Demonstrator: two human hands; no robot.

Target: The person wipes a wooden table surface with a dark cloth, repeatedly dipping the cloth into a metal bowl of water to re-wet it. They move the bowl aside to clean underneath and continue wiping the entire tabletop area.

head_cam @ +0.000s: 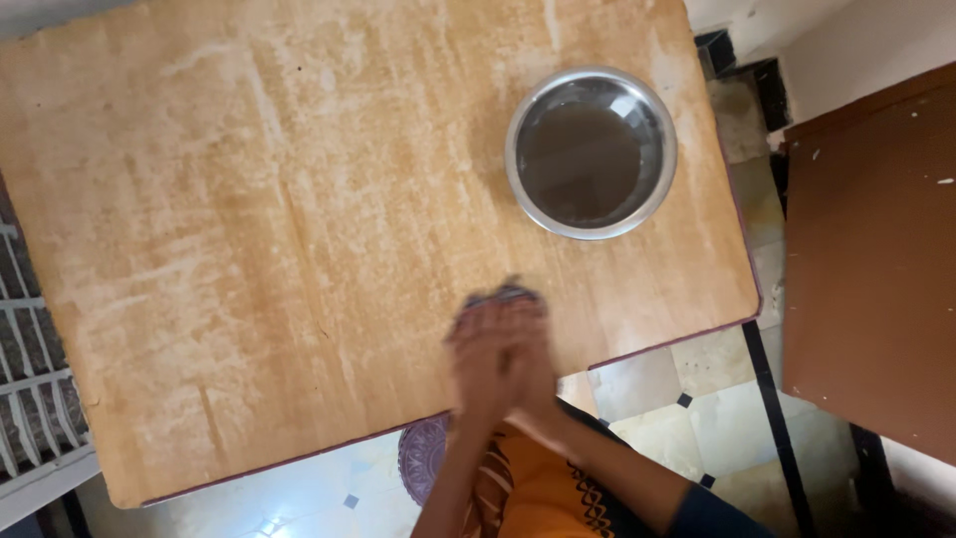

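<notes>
Worn light-brown wooden tabletop (249, 229) over a tiled floor (697, 399), round steel bowl (592, 152) of dark water at its far right. Left hand (476, 364) and right hand (528, 359) pressed together at the near edge, clamped on a dark crumpled cloth (503, 295) poking out past the fingertips; motion blur hides the grip detail.

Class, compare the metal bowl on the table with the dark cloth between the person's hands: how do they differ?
The metal bowl is round, shiny and rigid; the dark cloth is crumpled and dull. The bowl stands alone near the table's far right corner, untouched; the cloth is pressed between the left hand and right hand near the front edge. Both are over the same wooden tabletop.
</notes>
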